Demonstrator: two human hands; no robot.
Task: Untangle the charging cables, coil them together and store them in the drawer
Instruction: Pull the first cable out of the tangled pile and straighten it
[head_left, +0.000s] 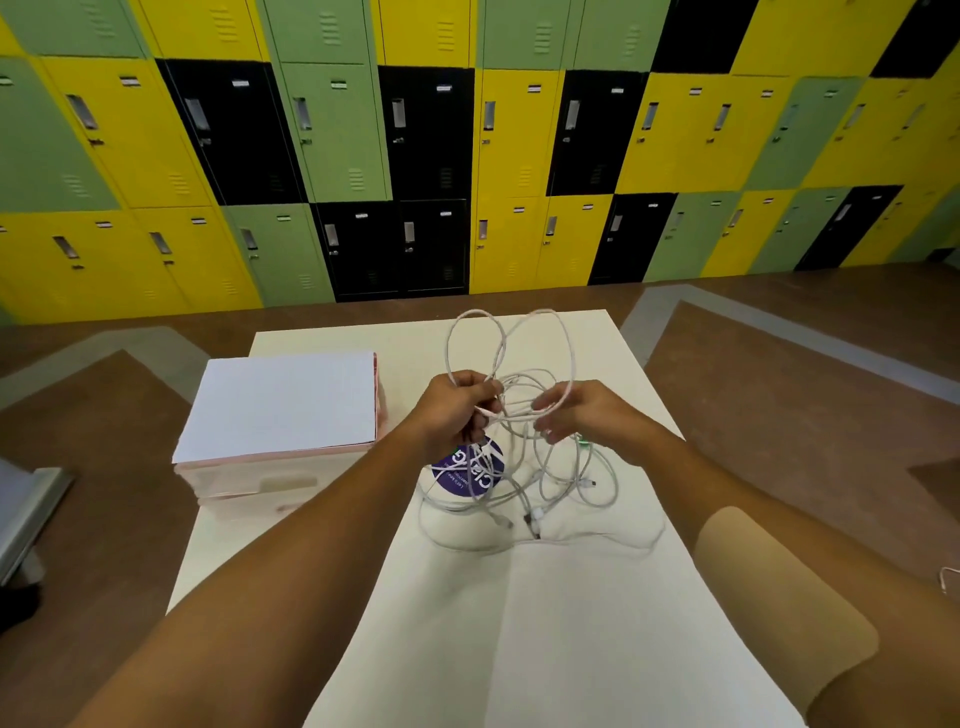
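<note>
A tangle of white charging cables (524, 467) is lifted partly off the white table (519, 623). Two big loops stand up above my hands, and the lower strands with their plugs trail on the tabletop. My left hand (457, 410) grips a bunch of strands in a curled fist. My right hand (576, 410) is beside it, fingers loosely curled with a strand running through them. A pink drawer unit (280, 410) with a white top stands at the table's left side, its drawers closed.
A round purple sticker (467, 470) lies on the table under the cables. A wall of green, yellow and black lockers (467, 156) stands beyond the table. Brown floor surrounds it. A grey metal object (26, 509) sits at the far left edge.
</note>
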